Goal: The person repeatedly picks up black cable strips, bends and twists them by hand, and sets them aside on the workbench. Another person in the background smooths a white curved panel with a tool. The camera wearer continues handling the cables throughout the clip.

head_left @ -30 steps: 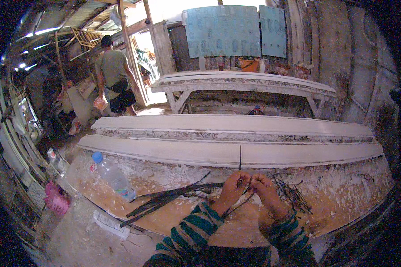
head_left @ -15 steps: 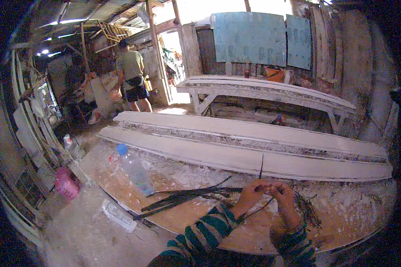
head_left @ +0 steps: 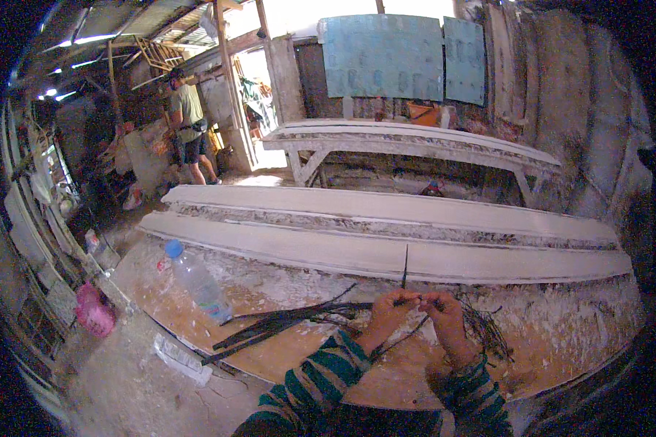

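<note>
Both of my hands meet over the near side of the work table, fingertips close together. My left hand (head_left: pixel 391 315) is closed in a pinch on a thin dark strip (head_left: pixel 405 268), whose pointed end stands up above the fingers. My right hand (head_left: pixel 444 319) pinches beside it, where a dark length slants down toward my left wrist; the exact grip is hidden by the fingers. Left of my hands lies a bundle of long black strips (head_left: pixel 277 320). A tangle of thin dark strands (head_left: pixel 490 331) rests just right of my right hand.
Two long whitish strips of material (head_left: pixel 328 244) cross the table (head_left: pixel 561 320) beyond my hands. A clear bottle with a blue cap (head_left: pixel 197 280) lies at left. Farther off are a long bench (head_left: pixel 408 138), a person (head_left: pixel 189 120) and a pink bag (head_left: pixel 95 309) on the floor.
The view has shifted, so the whole scene sits a little farther left. My hands stay pinched together around the strip. The person in the background has turned somewhat.
</note>
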{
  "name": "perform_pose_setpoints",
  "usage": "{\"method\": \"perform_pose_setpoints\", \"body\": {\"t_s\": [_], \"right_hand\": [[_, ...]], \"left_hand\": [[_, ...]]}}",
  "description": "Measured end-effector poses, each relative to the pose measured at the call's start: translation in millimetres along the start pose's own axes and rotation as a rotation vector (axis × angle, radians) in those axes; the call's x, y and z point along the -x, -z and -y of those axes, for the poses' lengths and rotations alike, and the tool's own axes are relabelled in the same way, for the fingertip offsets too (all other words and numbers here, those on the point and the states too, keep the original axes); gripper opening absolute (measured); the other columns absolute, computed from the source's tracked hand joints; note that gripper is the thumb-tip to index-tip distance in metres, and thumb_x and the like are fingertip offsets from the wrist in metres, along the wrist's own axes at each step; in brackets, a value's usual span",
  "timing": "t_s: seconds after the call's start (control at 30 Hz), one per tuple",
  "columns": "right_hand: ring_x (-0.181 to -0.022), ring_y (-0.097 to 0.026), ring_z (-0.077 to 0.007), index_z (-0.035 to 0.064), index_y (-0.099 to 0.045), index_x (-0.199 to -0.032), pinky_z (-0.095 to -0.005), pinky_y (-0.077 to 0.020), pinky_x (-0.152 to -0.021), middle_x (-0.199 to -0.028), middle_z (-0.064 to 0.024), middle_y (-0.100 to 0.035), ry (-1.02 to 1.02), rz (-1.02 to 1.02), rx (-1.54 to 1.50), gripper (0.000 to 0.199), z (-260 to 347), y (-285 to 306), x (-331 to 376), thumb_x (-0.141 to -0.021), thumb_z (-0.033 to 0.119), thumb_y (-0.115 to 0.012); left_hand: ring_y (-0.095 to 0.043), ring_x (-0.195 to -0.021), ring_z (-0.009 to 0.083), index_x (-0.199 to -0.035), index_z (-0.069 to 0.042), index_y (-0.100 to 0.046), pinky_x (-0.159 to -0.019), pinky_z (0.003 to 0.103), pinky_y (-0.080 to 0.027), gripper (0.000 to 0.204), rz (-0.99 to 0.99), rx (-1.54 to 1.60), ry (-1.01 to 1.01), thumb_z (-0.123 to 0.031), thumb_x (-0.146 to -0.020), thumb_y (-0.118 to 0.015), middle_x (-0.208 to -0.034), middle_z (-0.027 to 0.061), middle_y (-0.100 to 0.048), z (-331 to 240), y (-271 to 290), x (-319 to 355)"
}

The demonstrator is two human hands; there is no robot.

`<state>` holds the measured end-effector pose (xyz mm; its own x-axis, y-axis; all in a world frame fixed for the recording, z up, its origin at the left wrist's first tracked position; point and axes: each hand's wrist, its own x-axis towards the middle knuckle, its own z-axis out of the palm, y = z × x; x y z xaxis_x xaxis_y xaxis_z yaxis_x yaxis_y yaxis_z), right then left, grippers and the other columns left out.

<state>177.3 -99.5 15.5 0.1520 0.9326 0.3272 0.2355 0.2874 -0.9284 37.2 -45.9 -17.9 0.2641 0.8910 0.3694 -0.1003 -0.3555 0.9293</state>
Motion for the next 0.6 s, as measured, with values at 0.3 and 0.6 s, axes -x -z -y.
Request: {"method": "perform_pose_setpoints", "body": {"t_s": [0.3, 0.6], "right_hand": [[-0.073, -0.057, -0.0103, 0.0019, -0.061, -0.084, -0.0252, -0.0465, -0.069, -0.077, -0.0025, -0.061, 0.032, -0.004, -0.102, 0.007, 2, -3, 0, -0.081, 0.008, -0.063], [-0.07, -0.056, -0.0093, 0.0036, -0.059, -0.081, -0.0246, -0.0463, -0.067, -0.074, -0.0016, -0.06, 0.049, -0.007, -0.028, 0.007, 8, -2, 0, -0.081, 0.009, -0.064]], "left_hand": [[-0.059, -0.083, 0.0118, -0.093, -0.002, -0.064, -0.077, 0.025, -0.047, 0.014, 0.046, 0.051, 0.242, -0.012, -0.082, -0.063, -0.09, 0.0051, -0.065, -31, 1, 3], [-0.058, -0.081, 0.011, -0.092, -0.002, -0.064, -0.076, 0.026, -0.047, 0.014, 0.101, 0.206, 0.092, -0.011, -0.082, -0.064, -0.088, 0.0035, -0.065, -6, 2, -5]]}}
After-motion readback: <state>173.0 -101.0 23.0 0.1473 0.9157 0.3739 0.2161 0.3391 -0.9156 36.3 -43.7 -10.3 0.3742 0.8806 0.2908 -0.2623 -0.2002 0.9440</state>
